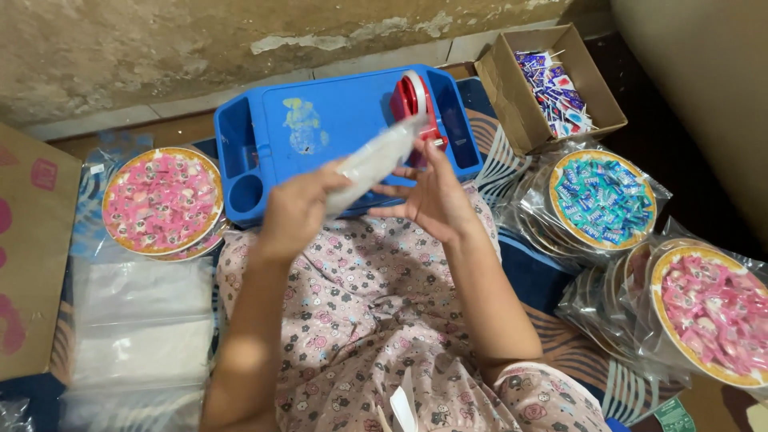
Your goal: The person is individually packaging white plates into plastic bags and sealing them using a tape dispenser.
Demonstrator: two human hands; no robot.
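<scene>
Your left hand point(294, 210) is closed around the lower end of a clear plastic bag point(372, 162), which runs up toward 1 o'clock, while your right hand point(432, 194) sits just beside it with fingers spread wide and nothing gripped, the fingertips about touching the bag's upper part. Looks to me like you're at the stage of getting an empty bag opened or straightened, held up over the blue tray point(320, 120) on your lap, right in front of the red tape dispenser point(414, 100). I'd say the next bit needs your right hand to pinch the bag's mouth so the two layers part; it's blurry there, so I can't tell whether it's open yet. Room-wise you're boxed in: at 9 o'clock there's a round disc of pink sweets point(162, 200) touching the tray's left edge, with a stack of flat clear bags point(140, 320) below it at 8 o'clock. At 3 o'clock sits a bagged disc of blue sweets point(602, 198) on a pile, another bagged pink disc point(712, 310) at 4 o'clock, and a cardboard box of small wrapped sweets point(552, 80) at 1 o'clock. Best free space is the flat middle of the tray, at 12 o'clock from your hands; watch the dispenser's edge right by your right fingertips.
</scene>
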